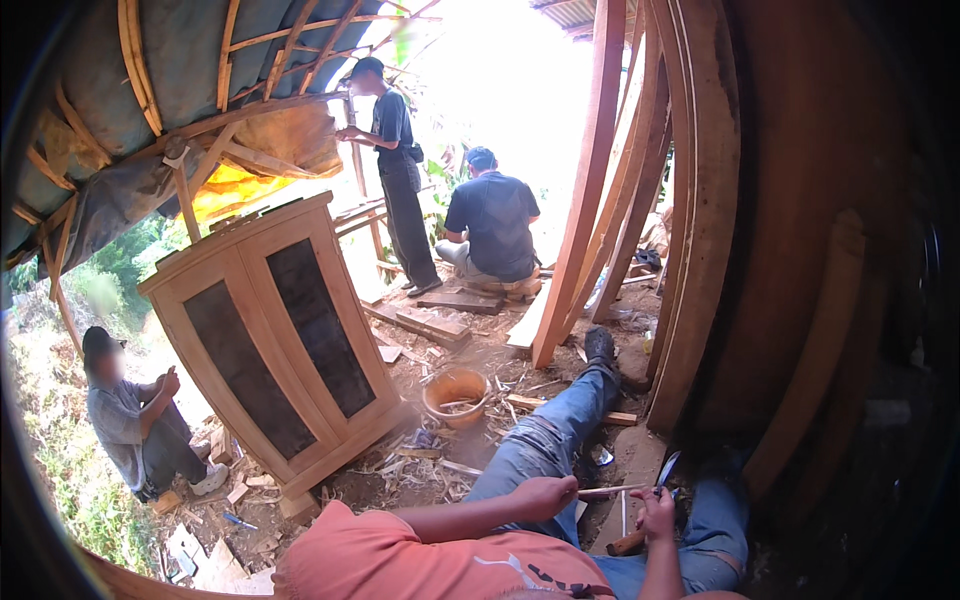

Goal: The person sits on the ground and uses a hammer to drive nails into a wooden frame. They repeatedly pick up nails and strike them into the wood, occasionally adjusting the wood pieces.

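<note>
My left hand point(548, 497) is closed around one end of a thin wooden stick point(604, 490), which points across toward my right hand point(656, 512). The right hand's fingers are curled close to the stick's other end. From that hand rises a knife-like tool with a bright blade point(669, 468); its handle is mostly hidden by the fingers. Below, between my jeans-clad legs point(545, 440), lies a piece with a brown wooden handle point(627, 543). A narrow pale strip point(624, 513) stands between the two hands.
An orange bucket point(456, 397) stands among wood shavings beyond my leg. A wooden cabinet with two dark panels point(270, 345) leans at left. Upright planks point(590, 190) rise at right. One person point(388, 165) stands, another point(490, 222) sits with back turned, a third point(140, 420) sits left.
</note>
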A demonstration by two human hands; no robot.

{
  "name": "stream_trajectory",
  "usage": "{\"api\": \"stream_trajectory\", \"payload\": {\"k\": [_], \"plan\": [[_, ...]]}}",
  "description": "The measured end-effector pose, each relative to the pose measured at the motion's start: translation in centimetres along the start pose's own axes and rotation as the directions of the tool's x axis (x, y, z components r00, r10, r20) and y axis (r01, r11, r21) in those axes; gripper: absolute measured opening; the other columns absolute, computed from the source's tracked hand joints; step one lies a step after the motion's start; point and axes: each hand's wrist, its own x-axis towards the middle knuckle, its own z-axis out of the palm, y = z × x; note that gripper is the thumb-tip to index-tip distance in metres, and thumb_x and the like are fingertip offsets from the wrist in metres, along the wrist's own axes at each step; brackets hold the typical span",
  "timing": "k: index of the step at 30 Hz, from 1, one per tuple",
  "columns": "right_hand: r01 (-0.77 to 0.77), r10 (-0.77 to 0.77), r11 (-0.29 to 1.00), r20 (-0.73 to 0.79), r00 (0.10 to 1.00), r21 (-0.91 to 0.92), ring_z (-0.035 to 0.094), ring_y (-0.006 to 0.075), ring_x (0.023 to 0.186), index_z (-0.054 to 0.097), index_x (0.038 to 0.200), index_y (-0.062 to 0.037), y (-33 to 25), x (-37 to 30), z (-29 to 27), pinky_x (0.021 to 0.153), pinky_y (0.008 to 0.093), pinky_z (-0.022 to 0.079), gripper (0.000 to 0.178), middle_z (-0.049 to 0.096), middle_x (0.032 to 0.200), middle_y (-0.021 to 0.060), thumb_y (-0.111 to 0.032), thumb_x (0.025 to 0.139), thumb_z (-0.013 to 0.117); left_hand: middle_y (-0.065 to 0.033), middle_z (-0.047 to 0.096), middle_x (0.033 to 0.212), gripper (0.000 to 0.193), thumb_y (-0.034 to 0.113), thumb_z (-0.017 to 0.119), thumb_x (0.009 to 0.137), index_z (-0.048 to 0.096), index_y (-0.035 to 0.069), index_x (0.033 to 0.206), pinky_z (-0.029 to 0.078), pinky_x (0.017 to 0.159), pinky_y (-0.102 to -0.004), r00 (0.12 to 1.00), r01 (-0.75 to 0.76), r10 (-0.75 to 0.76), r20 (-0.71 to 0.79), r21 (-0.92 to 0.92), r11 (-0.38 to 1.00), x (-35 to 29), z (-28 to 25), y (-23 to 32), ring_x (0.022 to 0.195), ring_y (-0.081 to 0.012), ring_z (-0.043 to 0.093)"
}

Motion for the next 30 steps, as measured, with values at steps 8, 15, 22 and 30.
{"api": "stream_trajectory", "payload": {"k": [8,15,22,30], "plan": [[0.061,-0.037,0.994,-0.245,0.969,0.091,0.048,0.0096,0.042,0.047,0.099,-0.0121,-2.9,-0.3,-1.0,0.036,0.0259,0.041,0.02,0.069,0.087,0.0097,-0.01,0.099,0.066,-0.0214,0.069,0.093,0.024,0.031,0.052,0.104,0.055,0.009,0.11,0.051,0.074,-0.0573,0.986,-0.138,0.126,0.111,0.108,0.985,5.2,-0.9,4.9,0.089,-0.0452,0.068],[-0.067,0.031,0.991,-0.295,0.955,-0.115,0.048,0.009,0.043,0.046,0.103,-0.0116,-1.8,-2.0,-1.6,0.036,0.0266,0.04,0.022,0.059,0.08,0.0043,-0.01,0.098,0.068,-0.0223,0.071,0.092,0.025,0.025,0.053,0.1,0.065,0.006,0.108,0.052,0.082,-0.0561,0.959,-0.022,-0.022,0.283,0.151,0.988,5.8,-0.2,5.5,0.092,-0.043,0.07],[0.168,-0.21,0.959,-0.174,0.962,-0.229,0.05,0.0079,0.046,0.045,0.1,-0.0124,-1.4,-1.1,-1.1,0.039,0.0241,0.04,0.028,0.058,0.08,0.0014,-0.007,0.096,0.072,-0.0201,0.07,0.089,0.03,0.026,0.063,0.092,0.068,0.004,0.111,0.056,0.082,-0.0524,0.954,-0.299,0.298,0.024,0.145,0.943,6.4,1.8,2.5,0.09,-0.0418,0.07],[0.263,-0.305,0.917,-0.101,0.947,-0.301,0.059,0.008,0.066,0.046,0.104,-0.0111,-4.8,-2.5,1.1,0.054,0.0228,0.047,0.039,0.064,0.087,0.003,-0.002,0.089,0.08,-0.0159,0.074,0.089,0.023,0.03,0.068,0.091,0.078,0.013,0.103,0.056,0.076,-0.049,0.975,-0.197,0.206,0.088,-0.1,0.975,7.1,2.9,4.6,0.085,-0.0377,0.072]]}}
